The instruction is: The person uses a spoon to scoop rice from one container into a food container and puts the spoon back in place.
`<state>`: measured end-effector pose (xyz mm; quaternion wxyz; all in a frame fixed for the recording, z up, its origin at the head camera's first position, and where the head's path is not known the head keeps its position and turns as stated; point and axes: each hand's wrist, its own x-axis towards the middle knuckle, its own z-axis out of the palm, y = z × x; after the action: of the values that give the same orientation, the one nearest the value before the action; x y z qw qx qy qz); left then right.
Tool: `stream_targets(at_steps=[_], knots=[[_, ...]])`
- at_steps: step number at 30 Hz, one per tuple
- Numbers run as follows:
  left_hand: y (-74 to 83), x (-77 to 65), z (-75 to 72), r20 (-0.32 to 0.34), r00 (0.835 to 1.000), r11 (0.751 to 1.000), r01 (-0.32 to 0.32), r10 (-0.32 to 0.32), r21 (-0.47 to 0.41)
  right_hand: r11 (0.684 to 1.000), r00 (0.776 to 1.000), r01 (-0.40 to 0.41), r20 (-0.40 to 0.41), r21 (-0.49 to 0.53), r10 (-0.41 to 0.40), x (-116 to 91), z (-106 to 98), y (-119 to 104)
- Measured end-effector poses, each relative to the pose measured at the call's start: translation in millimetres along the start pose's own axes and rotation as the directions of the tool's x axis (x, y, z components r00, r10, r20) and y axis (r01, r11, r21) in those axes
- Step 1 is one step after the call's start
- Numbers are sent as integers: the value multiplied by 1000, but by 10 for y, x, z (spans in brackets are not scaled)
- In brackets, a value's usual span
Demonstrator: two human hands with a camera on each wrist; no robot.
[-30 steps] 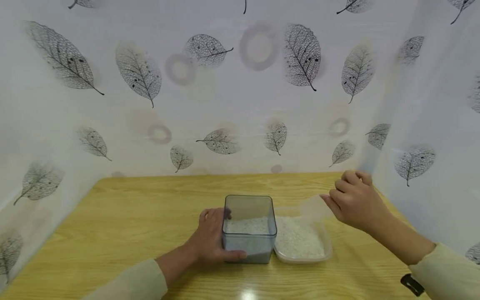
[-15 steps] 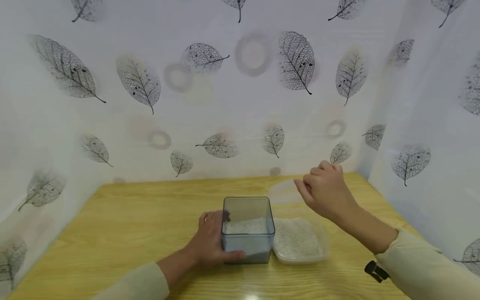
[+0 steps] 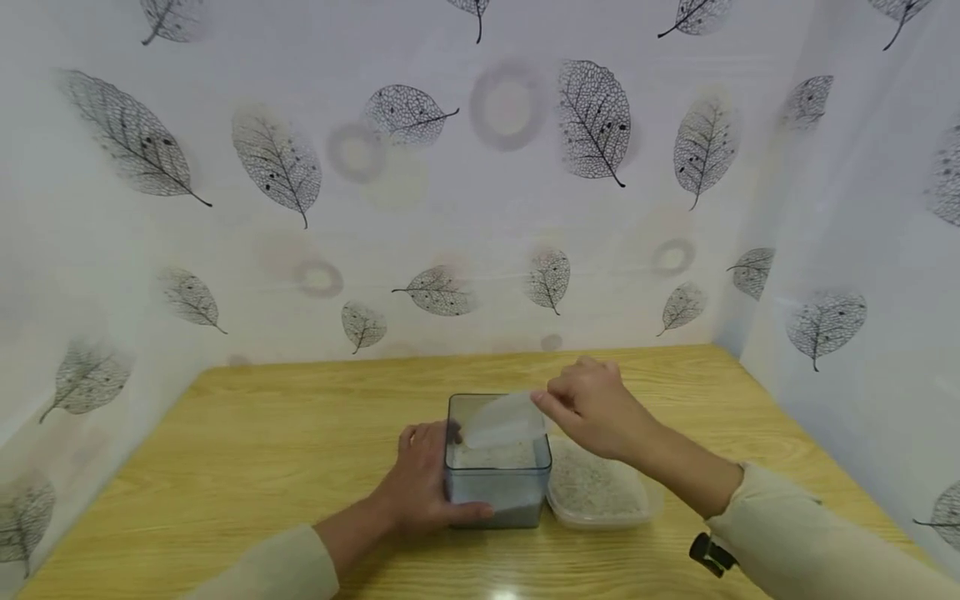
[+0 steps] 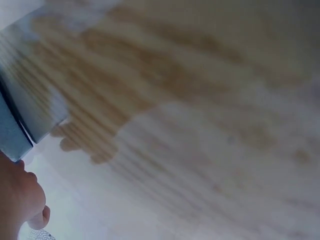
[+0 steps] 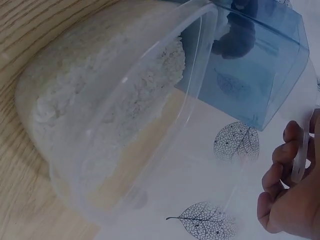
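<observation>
My left hand (image 3: 423, 479) holds the left side of a square, see-through blue-grey bin (image 3: 498, 498), thumb across its front and fingertips at the back. White rice-like grains (image 3: 491, 456) lie inside. In my right hand (image 3: 600, 408), fingers curl round the handle (image 5: 300, 157) of a translucent white scoop (image 3: 504, 419). The scoop's bowl overlaps the bin's opening in the head view, tilted down to the left. Against the bin's right side stands a clear plastic tub (image 3: 600, 522) heaped with the same grains (image 5: 115, 107). The left wrist view shows only part of the left hand (image 4: 22, 195).
All of this stands on a wood-grain table (image 3: 300, 433). A pale curtain (image 3: 450, 183) printed with leaves encloses the back and sides. A black object (image 3: 711, 554) is attached near the right sleeve (image 3: 795, 533).
My right hand has swung left with the scoop, from above the tub to over the bin, rising behind the tub and then lowering. The left hand and bin stay put.
</observation>
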<state>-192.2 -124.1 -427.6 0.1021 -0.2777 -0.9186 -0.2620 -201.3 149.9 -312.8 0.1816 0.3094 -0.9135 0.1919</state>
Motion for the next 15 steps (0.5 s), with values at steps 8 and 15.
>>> stream_targets(at_steps=[8,15], knots=[[40,6,2,27,1000,999,9,-10,38,1000,1000,8,-21,-29,-9,-94,46,67],[0,0,-33,24,1000,999,-9,8,51,975,987,1,-158,-222,-37,-304,45,507]])
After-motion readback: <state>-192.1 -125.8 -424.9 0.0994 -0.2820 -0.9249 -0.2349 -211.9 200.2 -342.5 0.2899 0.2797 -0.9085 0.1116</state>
